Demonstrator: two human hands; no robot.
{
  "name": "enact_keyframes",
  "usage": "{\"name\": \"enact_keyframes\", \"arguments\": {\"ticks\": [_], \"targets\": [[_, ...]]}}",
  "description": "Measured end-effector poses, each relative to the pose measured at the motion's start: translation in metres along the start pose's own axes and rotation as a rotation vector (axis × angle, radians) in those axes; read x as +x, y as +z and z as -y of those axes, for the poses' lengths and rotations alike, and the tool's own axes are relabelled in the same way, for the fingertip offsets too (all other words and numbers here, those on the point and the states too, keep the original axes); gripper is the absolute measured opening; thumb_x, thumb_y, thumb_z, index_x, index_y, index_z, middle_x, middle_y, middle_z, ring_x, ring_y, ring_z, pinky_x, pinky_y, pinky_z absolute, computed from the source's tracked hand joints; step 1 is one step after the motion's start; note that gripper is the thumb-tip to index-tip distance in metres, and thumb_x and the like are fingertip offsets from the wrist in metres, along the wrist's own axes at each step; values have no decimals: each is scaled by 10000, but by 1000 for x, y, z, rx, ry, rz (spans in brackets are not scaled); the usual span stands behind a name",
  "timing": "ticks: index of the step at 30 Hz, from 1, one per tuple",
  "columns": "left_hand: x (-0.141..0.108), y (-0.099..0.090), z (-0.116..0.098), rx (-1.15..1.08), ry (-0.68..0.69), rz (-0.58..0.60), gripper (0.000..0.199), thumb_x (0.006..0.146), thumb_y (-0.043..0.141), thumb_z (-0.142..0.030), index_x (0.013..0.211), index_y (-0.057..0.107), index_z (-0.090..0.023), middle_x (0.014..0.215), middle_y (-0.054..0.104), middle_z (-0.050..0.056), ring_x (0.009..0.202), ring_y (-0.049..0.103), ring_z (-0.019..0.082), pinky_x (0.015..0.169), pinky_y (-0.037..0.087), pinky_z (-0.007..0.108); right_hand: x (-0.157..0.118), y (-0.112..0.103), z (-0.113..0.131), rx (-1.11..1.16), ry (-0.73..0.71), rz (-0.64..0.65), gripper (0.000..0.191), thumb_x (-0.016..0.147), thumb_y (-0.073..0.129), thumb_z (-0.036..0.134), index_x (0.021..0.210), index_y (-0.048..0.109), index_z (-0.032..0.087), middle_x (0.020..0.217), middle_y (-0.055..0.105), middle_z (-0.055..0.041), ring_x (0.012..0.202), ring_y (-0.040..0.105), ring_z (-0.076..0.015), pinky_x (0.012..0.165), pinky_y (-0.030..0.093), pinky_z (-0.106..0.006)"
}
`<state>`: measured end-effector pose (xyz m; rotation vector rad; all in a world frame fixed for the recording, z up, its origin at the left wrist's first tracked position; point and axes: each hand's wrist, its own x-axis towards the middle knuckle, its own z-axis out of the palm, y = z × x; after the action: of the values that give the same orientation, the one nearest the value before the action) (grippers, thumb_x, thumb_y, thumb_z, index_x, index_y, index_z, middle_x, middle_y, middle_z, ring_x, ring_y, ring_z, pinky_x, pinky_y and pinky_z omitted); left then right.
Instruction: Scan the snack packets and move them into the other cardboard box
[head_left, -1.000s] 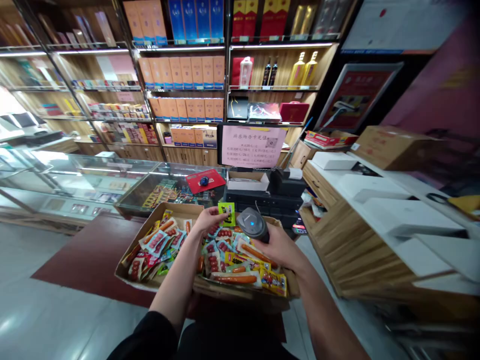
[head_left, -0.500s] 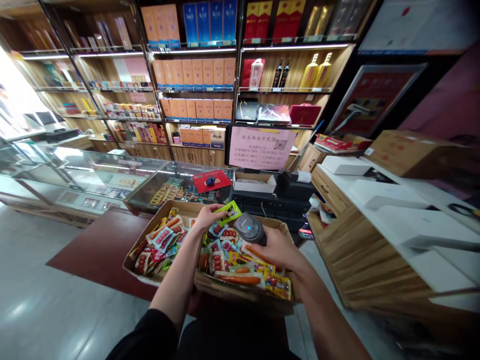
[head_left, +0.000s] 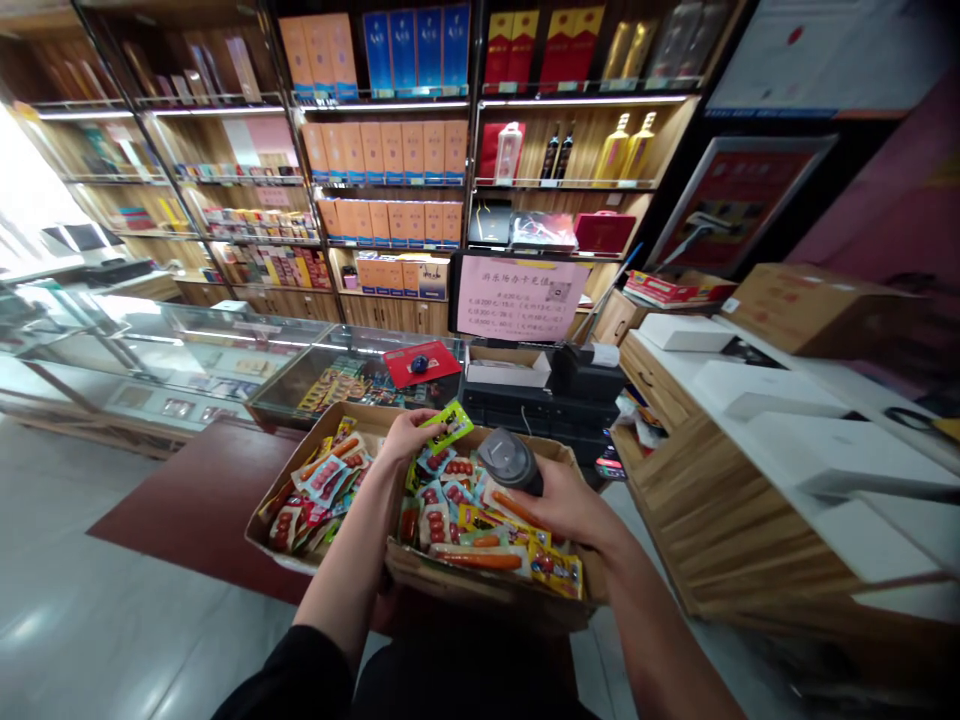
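Observation:
Between the fingers of my left hand (head_left: 409,436) is a green snack packet (head_left: 448,428), held above the far edge of the boxes. My right hand (head_left: 564,500) wraps round the handle of a dark grey barcode scanner (head_left: 510,461), whose head is just right of the packet, apart from it. Below both hands lie two open cardboard boxes, the left box (head_left: 279,568) and the right box (head_left: 480,592). Packed sausages (head_left: 480,557) and small snack packets (head_left: 324,478) fill them. My left forearm covers the area where the boxes meet.
Beyond the boxes stand a glass display counter (head_left: 300,375) with a red sheet (head_left: 442,372) and a screen with a pink sign (head_left: 517,297). On the right, white boxes (head_left: 780,390) line a wooden cabinet (head_left: 720,520). Shelves of boxed goods (head_left: 382,150) fill the back wall.
My left hand has shifted slightly left with the green packet. The scanner has moved slightly right, away from the packet, and its blue light no longer shows.

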<state>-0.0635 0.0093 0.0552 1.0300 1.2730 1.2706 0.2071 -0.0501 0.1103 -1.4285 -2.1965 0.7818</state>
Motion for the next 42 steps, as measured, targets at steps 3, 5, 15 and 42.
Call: {"name": "enact_keyframes", "arguments": {"ticks": [3, 5, 15, 42], "targets": [[-9, -42, 6, -21, 24, -126, 467, 496, 906, -351, 882, 774, -125, 796, 762, 59, 681, 667, 150, 692, 509, 246, 5, 2, -8, -20, -19, 31, 435, 802, 659, 404, 1184, 660, 194, 1110, 747, -95, 1037, 689, -297, 904, 519, -393], [-22, -78, 9, -15, 17, -255, 476, 499, 910, -361, 887, 769, -124, 795, 761, 59, 665, 662, 141, 674, 509, 239, 9, 4, -16, -17, -15, 38, 437, 805, 651, 421, 1184, 655, 203, 1127, 744, -92, 1046, 688, -298, 916, 519, -399], [-86, -162, 7, 8, -46, -496, 578, 505, 912, -451, 943, 757, -107, 800, 747, 73, 604, 639, 123, 568, 485, 216, 20, 12, -37, -69, 21, 40, 459, 814, 597, 530, 1121, 677, 198, 1034, 771, -102, 1003, 710, -323, 853, 544, -389], [41, 119, 87, 1174, 141, 414, 283, 601, 788, -237, 868, 774, -145, 1037, 717, 230, 1049, 655, 369, 910, 471, 390, -22, -11, -8, -27, 199, -135, 344, 776, 663, 283, 1096, 681, 157, 1041, 763, -111, 977, 711, -277, 805, 515, -312]]}}
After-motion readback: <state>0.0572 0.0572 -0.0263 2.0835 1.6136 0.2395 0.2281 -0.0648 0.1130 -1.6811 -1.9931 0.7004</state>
